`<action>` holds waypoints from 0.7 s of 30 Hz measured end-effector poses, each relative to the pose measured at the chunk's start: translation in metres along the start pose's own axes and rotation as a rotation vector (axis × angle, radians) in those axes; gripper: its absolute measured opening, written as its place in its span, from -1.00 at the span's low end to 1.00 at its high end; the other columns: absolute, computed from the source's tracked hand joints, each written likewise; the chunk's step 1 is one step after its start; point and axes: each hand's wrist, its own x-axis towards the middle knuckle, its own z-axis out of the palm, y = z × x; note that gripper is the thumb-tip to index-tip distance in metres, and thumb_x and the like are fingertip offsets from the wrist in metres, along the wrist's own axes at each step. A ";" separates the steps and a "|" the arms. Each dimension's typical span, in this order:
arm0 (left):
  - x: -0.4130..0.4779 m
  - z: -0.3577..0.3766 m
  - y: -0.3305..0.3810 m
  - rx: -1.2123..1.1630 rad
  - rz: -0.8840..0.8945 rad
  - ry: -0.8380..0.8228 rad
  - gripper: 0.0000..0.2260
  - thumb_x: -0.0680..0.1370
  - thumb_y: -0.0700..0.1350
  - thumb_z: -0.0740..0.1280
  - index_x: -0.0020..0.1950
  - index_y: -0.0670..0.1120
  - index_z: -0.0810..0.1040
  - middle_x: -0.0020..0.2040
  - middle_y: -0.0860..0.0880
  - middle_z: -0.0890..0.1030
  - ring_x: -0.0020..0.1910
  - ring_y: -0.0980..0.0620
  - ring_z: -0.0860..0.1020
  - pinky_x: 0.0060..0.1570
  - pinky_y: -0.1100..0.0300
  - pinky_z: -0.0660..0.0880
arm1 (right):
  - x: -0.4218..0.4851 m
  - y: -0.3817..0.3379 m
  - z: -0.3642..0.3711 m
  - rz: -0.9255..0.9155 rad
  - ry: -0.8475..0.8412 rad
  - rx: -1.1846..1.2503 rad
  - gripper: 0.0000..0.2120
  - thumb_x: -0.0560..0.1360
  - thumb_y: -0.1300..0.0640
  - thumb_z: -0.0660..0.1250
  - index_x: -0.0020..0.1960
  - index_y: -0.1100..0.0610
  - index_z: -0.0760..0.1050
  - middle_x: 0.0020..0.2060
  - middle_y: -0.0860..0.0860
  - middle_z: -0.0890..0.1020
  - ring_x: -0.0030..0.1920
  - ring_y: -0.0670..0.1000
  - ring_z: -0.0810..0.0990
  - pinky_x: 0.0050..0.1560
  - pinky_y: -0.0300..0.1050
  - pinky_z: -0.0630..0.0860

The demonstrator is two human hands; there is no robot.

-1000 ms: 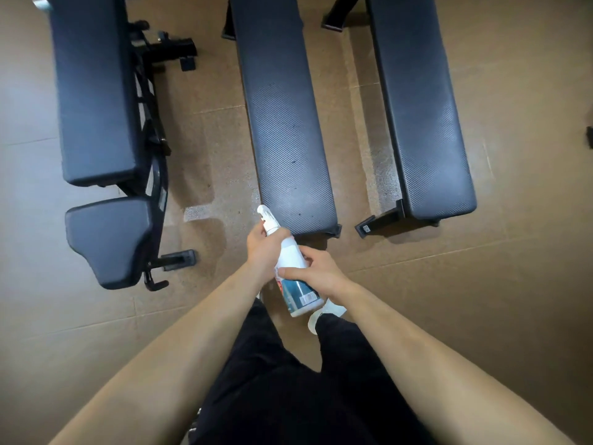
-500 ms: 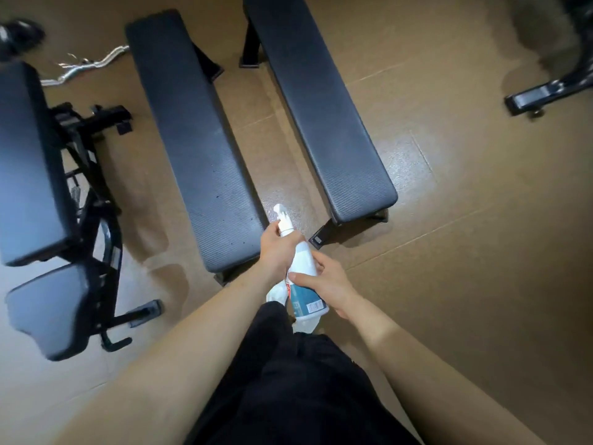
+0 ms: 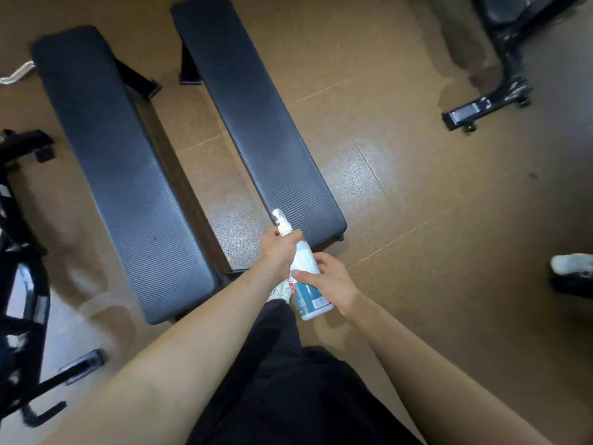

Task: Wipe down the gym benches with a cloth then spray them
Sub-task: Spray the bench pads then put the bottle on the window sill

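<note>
A white spray bottle [image 3: 306,271] with a teal label is held in both hands just in front of me. My left hand [image 3: 277,252] grips its neck below the white nozzle. My right hand [image 3: 330,284] wraps the body from the right side. The nozzle points toward the near end of the right flat bench [image 3: 256,117], a long black pad. A second black flat bench [image 3: 118,168] lies parallel to its left. No cloth is visible.
A black adjustable bench frame [image 3: 19,284] stands at the far left. Another machine's black base with a foot [image 3: 487,101] sits at the upper right. A white shoe [image 3: 571,264] shows at the right edge. Brown floor tiles surround the benches.
The view has swung right, so both flat benches now sit further left. The bottle stays in both hands, now nearer the right bench's end.
</note>
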 end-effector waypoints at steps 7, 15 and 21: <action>0.024 0.034 0.044 -0.181 0.026 0.064 -0.67 0.42 -0.30 0.42 0.16 -0.20 0.50 -0.15 -0.18 0.60 -0.26 -0.13 0.60 -0.23 -0.05 0.65 | 0.039 -0.049 -0.042 -0.066 -0.021 -0.157 -0.48 0.42 -0.08 0.57 0.27 0.01 0.45 0.11 -0.05 0.63 0.07 -0.07 0.63 0.03 -0.20 0.59; 0.044 0.073 0.081 -0.218 0.069 0.187 -0.60 0.45 -0.26 0.44 0.27 -0.16 0.48 -0.07 -0.19 0.60 -0.22 -0.12 0.59 -0.23 0.01 0.62 | 0.070 -0.063 -0.111 -0.141 -0.084 -0.219 -0.28 0.31 -0.11 0.63 0.38 0.01 0.44 0.14 -0.05 0.60 0.13 -0.09 0.60 0.17 -0.10 0.59; 0.036 0.136 0.086 -0.305 0.055 0.344 -0.78 0.51 -0.23 0.41 0.13 -0.13 0.51 -0.09 -0.19 0.58 -0.24 -0.11 0.58 -0.29 0.12 0.57 | 0.085 -0.057 -0.187 -0.219 -0.222 -0.220 -0.39 0.35 0.04 0.63 0.32 -0.01 0.47 0.13 -0.07 0.60 0.11 -0.11 0.59 -0.02 -0.30 0.54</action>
